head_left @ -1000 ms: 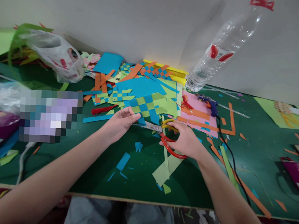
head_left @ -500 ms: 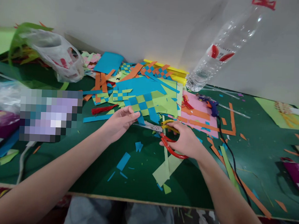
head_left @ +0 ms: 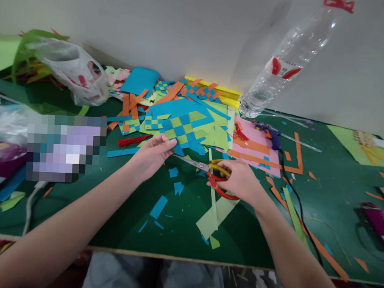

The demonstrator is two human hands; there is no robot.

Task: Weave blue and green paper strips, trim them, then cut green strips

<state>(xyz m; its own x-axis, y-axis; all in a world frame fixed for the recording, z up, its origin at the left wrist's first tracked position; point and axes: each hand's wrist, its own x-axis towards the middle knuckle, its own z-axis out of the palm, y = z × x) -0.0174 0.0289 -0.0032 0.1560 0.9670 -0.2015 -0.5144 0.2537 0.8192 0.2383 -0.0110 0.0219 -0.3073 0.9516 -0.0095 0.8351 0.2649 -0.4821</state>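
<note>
My left hand (head_left: 155,155) pinches the near edge of a woven paper piece (head_left: 183,129), a blue and green checkerboard with loose strip ends. Scissors (head_left: 201,165) with one yellow and one red handle are in my right hand (head_left: 241,178). Their blades look closed or nearly so, and the tips point left, just below a blue strip end near my left fingertips. On the table below the blades lie small blue offcuts (head_left: 178,188) and a larger blue scrap (head_left: 158,207). Pale green strips (head_left: 212,219) rest under and in front of the scissors.
Behind my hands lie stacked blue and green sheets (head_left: 177,107) and a red tassel (head_left: 133,140). A tall plastic bottle (head_left: 285,59) leans against the wall. A glue gun (head_left: 273,137) with a black cord sits right, a plastic bag (head_left: 77,73) left.
A blue offcut has fallen to the table below the blades. The scissors have closed, and the woven piece has turned slightly in my left hand.
</note>
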